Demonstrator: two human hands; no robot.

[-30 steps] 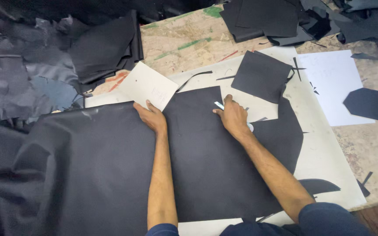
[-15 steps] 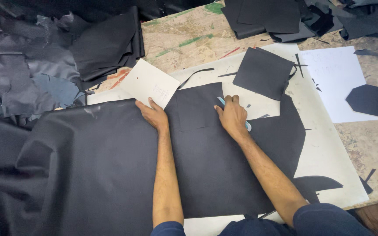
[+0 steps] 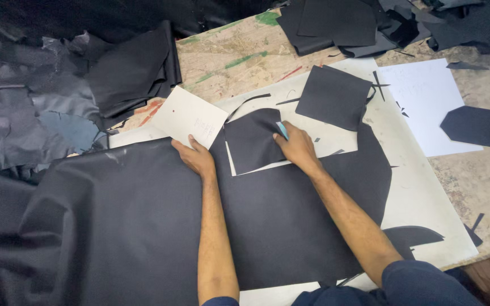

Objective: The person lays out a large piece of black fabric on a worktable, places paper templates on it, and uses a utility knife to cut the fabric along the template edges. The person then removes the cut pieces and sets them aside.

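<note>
A: Where are the hands?

B: Both arms reach forward over the big black sheet (image 3: 143,226) on the white cutting board (image 3: 421,198). The left hand (image 3: 195,157) lies flat, palm down, fingers together, pressing the sheet near its top edge, just below a white card (image 3: 189,116).

A: And the right?

B: The right hand (image 3: 297,148) is bent at the wrist, its fingers curled around a small light-blue tool (image 3: 282,130) held against a cut black piece (image 3: 252,140). That piece lies at the top of the sheet with a pale strip of board showing along its left and lower edges. I cannot tell how tightly the tool is gripped.

A: Are the hands close?

B: Apart, with the cut piece between them.

A: Any boxes or trays?

B: None visible. Loose things only: a black square (image 3: 333,95) beyond the right hand, white paper (image 3: 426,102) to its right, and crumpled dark hides (image 3: 46,102) heaped on the left of the wooden table (image 3: 239,54).
</note>
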